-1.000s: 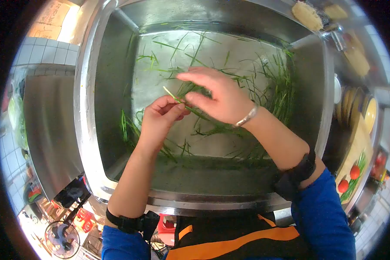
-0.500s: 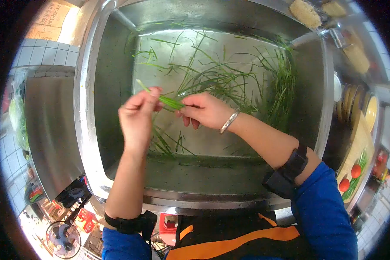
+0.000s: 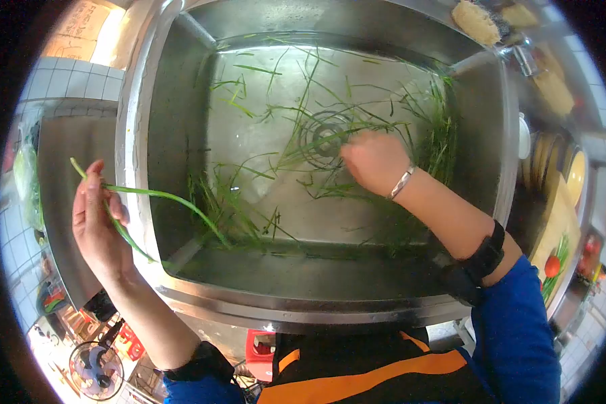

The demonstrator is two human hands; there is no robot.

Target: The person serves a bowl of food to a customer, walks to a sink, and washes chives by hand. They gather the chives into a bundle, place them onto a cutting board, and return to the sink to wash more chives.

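Note:
My left hand (image 3: 101, 225) is over the left rim of the steel sink (image 3: 138, 155), closed on a green scallion (image 3: 148, 192). The scallion's pale end sticks up past my fingers, and its long leaves bend back over the sink wall. Above the middle of the basin is my right hand (image 3: 378, 161), curled and slightly blurred, beside the round drain (image 3: 326, 138). Its fingertips are hidden, so whatever it grips does not show. Loose green leaves (image 3: 438, 145) float in the water, thickest along the right wall and at the lower left.
A steel counter (image 3: 71, 195) adjoins the sink on the left, with bagged greens (image 3: 27, 168) beyond it. The faucet (image 3: 524, 57) is at the upper right. To the right lies a cutting board (image 3: 549, 229) with a tomato (image 3: 552, 266) and greens. A fan (image 3: 96, 370) stands lower left.
My left hand has gone left with the scallion, from above the basin to over the rim. My right hand has separated from it and moved right. Floating leaves have shifted, uncovering the drain.

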